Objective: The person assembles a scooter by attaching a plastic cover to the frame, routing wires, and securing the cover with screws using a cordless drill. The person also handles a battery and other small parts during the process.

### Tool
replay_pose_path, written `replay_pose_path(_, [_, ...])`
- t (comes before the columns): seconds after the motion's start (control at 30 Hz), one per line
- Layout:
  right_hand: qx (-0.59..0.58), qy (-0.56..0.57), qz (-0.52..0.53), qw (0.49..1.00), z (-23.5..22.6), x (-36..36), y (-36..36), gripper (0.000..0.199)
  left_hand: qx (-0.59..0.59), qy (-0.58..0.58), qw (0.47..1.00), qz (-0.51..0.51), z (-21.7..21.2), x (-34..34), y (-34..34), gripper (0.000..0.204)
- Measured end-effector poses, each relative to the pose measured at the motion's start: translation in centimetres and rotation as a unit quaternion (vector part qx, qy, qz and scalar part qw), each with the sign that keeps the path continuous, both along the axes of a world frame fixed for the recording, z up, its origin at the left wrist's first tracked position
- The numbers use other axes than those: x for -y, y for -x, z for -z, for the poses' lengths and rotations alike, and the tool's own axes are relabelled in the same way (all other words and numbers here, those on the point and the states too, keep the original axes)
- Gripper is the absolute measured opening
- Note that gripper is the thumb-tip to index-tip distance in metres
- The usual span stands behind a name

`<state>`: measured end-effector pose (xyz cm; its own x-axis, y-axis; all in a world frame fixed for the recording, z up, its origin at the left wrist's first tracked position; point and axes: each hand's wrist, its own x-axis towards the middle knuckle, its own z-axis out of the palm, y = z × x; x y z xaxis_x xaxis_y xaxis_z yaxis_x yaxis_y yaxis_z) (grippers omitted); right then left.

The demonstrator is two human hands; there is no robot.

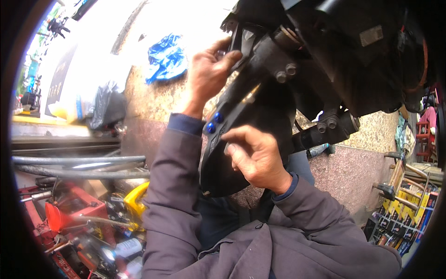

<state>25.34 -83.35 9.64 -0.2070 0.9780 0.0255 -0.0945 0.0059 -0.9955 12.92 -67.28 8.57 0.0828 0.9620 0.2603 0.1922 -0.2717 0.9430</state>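
Note:
A black motorcycle front end fills the upper right, with a black plastic mudguard (223,167) hanging from its fork leg (269,60). Two blue bolts (213,122) sit on the mudguard's left edge. My left hand (209,74) reaches up and pinches a small part against the top of the fork bracket. My right hand (253,156) grips the mudguard's side just right of the blue bolts, thumb pressed on the black plastic. Grey jacket sleeves with blue cuffs cover both forearms.
A speckled stone floor lies below, with a crumpled blue plastic bag (165,58). At the lower left are metal pipes (79,160), a red tool box with tools (74,204) and a yellow part (134,200). Hammers and boxed goods (404,204) stand at the right.

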Motion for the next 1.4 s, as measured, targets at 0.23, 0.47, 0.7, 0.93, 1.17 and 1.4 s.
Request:
replay_pose_path(0.23, [-0.004,0.034,-0.006,0.999,-0.3,0.1,0.3,0.016,0.033,0.019,0.999,0.017,0.3,-0.5,0.1,0.04])
replay_pose_path(0.47, [0.004,0.045,-0.003,0.999,0.1,0.3,0.5,0.013,-0.065,-0.055,0.995,-0.049,0.6,0.2,1.5,0.055])
replay_pose_path(0.7, [-0.039,0.073,-0.007,0.997,0.2,0.4,0.4,0.013,0.24,0.198,0.946,-0.093,3.0,0.4,6.4,0.024])
replay_pose_path(0.93, [-0.071,0.079,-0.027,0.994,0.3,0.0,0.3,0.012,0.509,0.29,0.807,-0.077,5.5,0.1,8.1,0.014])
replay_pose_path(1.17, [-0.051,0.087,-0.015,0.995,0.3,-0.2,0.4,0.015,0.543,0.285,0.789,-0.04,6.3,-0.2,8.2,0.024])
replay_pose_path(1.4, [-0.056,0.099,0.0,0.994,0.0,0.0,0.5,0.011,0.53,0.261,0.804,-0.065,6.3,0.0,8.7,0.021])
